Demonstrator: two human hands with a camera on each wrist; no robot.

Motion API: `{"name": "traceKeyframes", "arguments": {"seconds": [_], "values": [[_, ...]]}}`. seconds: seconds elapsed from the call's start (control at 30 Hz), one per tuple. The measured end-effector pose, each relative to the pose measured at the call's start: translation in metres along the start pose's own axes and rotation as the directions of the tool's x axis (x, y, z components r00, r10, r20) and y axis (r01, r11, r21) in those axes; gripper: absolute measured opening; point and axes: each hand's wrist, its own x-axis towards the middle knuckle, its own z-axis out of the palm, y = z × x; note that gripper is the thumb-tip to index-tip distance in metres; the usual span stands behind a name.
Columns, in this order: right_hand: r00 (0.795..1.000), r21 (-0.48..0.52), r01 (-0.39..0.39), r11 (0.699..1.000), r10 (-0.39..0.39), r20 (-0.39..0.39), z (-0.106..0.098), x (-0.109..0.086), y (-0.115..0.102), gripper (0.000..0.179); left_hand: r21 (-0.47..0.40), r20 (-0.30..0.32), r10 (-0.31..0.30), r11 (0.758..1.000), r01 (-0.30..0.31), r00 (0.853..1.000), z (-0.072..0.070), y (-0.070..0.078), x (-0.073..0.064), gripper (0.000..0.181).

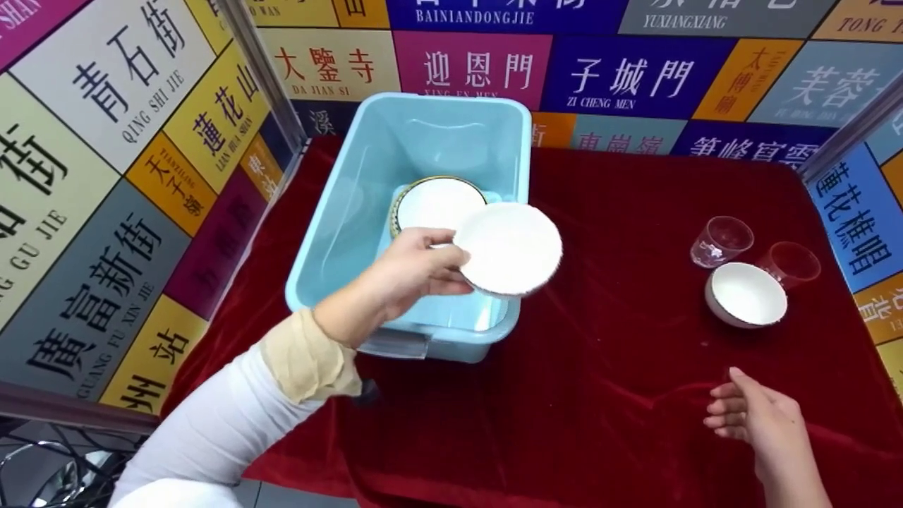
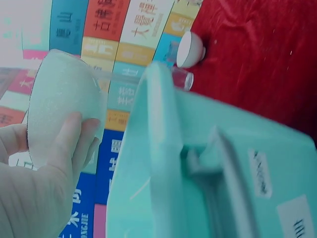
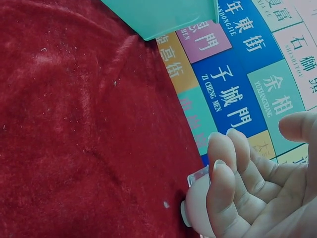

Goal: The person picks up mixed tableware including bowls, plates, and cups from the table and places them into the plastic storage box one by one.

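Note:
My left hand grips a white bowl by its rim, thumb on one side and fingers round the other. The bowl is held over the right wall of a light blue plastic tub. In the left wrist view the bowl shows its rounded outside against the fingers. Inside the tub lies a plate with a patterned rim. My right hand hovers over the cloth at the right with relaxed fingers and nothing in it. A second white bowl stands beyond its fingertips.
Two clear glasses stand behind the second bowl, close to the right wall. Dark red cloth covers the table. Panels with street names rise at the back and both sides. The tub has a grey handle on its side.

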Motion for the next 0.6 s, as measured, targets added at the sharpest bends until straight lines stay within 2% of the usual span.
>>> {"name": "traceKeyframes", "arguments": {"seconds": [0.33,0.6], "values": [[0.999,0.000,-0.032,0.999,0.032,-0.016,-0.003,0.000,0.002,0.046,0.000,-0.033,0.011,1.000,-0.011,0.999,-0.016,0.006,0.014,0.043],[0.999,-0.015,-0.047,0.999,0.047,-0.006,-0.010,0.004,0.001,0.047,-0.046,-0.083,0.042,0.998,-0.046,0.996,-0.036,0.009,0.031,0.043]]}}
